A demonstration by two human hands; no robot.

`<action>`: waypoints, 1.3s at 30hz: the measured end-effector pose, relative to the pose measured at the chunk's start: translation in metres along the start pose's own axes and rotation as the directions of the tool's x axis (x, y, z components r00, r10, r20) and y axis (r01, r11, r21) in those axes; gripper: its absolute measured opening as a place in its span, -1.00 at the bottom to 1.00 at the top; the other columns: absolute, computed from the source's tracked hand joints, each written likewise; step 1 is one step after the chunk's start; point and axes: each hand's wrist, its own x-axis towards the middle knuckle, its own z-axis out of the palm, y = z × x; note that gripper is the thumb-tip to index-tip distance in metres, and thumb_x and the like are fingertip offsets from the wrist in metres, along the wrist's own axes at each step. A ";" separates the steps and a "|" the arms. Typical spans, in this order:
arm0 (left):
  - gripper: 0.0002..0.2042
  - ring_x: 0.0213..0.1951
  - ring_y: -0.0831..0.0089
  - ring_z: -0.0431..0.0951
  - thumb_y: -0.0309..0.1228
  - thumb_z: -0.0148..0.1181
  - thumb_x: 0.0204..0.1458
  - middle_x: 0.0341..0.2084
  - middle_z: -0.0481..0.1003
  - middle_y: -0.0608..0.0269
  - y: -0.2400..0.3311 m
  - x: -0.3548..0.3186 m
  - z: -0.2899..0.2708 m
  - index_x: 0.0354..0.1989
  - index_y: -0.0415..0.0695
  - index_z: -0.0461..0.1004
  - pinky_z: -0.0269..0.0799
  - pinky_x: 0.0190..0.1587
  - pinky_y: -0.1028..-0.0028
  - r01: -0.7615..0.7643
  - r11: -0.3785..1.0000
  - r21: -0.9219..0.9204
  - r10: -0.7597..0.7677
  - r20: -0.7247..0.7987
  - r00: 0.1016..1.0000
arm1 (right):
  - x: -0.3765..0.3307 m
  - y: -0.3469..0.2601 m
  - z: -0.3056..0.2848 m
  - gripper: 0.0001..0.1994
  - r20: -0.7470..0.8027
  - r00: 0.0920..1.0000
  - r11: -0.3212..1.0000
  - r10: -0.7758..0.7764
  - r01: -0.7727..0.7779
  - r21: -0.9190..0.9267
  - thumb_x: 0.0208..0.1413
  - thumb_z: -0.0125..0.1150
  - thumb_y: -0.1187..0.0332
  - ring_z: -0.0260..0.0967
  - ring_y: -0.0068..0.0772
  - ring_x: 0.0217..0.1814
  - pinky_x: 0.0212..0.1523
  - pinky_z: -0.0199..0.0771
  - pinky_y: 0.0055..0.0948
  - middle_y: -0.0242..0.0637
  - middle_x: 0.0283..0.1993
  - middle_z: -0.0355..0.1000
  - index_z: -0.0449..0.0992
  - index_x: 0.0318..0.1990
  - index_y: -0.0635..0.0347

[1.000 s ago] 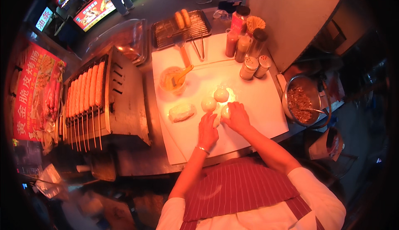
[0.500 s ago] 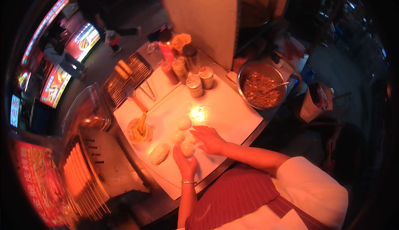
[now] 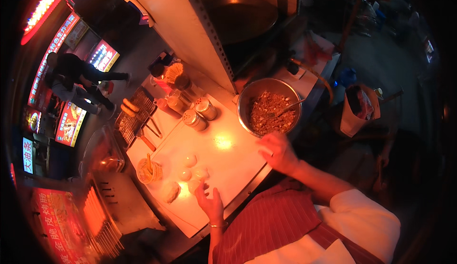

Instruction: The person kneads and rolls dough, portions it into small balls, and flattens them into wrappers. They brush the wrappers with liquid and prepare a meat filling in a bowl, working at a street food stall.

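Observation:
On the white work board (image 3: 228, 168) several small pale dough balls (image 3: 190, 160) lie in a cluster, with a longer dough lump (image 3: 171, 192) to their left. My left hand (image 3: 211, 204), a bracelet at its wrist, is beside the nearest ball with fingers apart and nothing in them. Over the board's right edge hovers my right hand (image 3: 282, 157), fingers bent but apart, holding nothing I can see. Just beyond it stands a metal bowl (image 3: 242, 116) of chopped reddish-brown filling (image 3: 271, 109), a spoon (image 3: 291, 105) resting in it.
Two shakers (image 3: 193, 120) and several bottles (image 3: 164, 106) stand at the back. A tub (image 3: 149, 170) holding a utensil is at left, near a wire rack (image 3: 131, 129) and skewered sausages (image 3: 95, 208). A tall panel (image 3: 176, 30) rises behind; an open box (image 3: 357, 114) is at right.
My right hand has left the dough balls and moved right toward the bowl. My left hand stays by the balls, its fingers now apart. The view has turned to the right.

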 end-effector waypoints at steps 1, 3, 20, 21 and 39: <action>-0.49 -0.10 0.31 0.46 -0.55 0.23 -0.03 -0.12 0.42 0.14 0.012 0.003 0.020 0.17 -0.24 0.33 0.41 -0.02 0.33 0.015 0.996 -0.090 -0.013 0.027 1.000 | 0.011 0.021 -0.018 -0.71 -0.013 0.998 0.994 0.053 -0.054 -0.094 -0.09 0.32 0.42 0.33 -0.18 -0.05 0.00 0.30 -0.22 -0.26 -0.21 0.39 0.57 -0.14 0.14; -0.52 -0.21 0.42 0.49 -0.51 0.22 0.05 -0.21 0.45 0.19 0.036 0.009 0.063 0.18 -0.25 0.31 0.46 -0.15 0.45 0.026 0.976 -0.215 -0.007 0.090 0.996 | 0.031 0.065 -0.052 -0.65 0.004 0.995 0.922 0.101 -0.092 -0.377 -0.08 0.34 0.36 0.22 -0.20 0.09 0.09 0.19 -0.12 -0.31 -0.01 0.32 0.55 -0.06 0.08; -0.60 -0.25 0.46 0.59 -0.53 -0.07 0.23 -0.15 0.50 0.26 0.108 0.030 0.214 0.24 -0.04 0.18 0.58 -0.36 0.50 0.470 0.498 -0.729 -0.340 0.334 0.879 | 0.111 0.170 -0.066 -0.86 0.540 0.819 0.801 0.196 0.184 -0.570 -0.10 0.17 0.42 0.56 -0.02 -0.29 -0.32 0.54 -0.16 -0.10 -0.46 0.55 0.62 -0.47 0.27; -0.61 -0.22 0.48 0.57 -0.52 -0.06 0.22 -0.12 0.49 0.27 0.111 0.030 0.212 0.23 -0.04 0.20 0.58 -0.34 0.50 0.476 0.503 -0.722 -0.339 0.342 0.877 | 0.109 0.172 -0.055 -0.85 0.578 0.790 0.802 0.205 0.203 -0.562 -0.10 0.16 0.43 0.56 0.01 -0.30 -0.33 0.54 -0.15 -0.07 -0.45 0.55 0.62 -0.48 0.29; -0.61 -0.19 0.50 0.56 -0.48 -0.06 0.25 -0.14 0.49 0.31 0.106 0.031 0.211 0.26 -0.01 0.17 0.58 -0.29 0.54 0.497 0.452 -0.741 -0.298 0.400 0.867 | 0.097 0.158 -0.103 -0.64 0.697 0.716 0.909 -0.037 0.314 -0.274 -0.13 0.11 0.45 0.53 -0.10 -0.27 -0.31 0.48 -0.15 -0.19 -0.37 0.56 0.62 -0.12 -0.07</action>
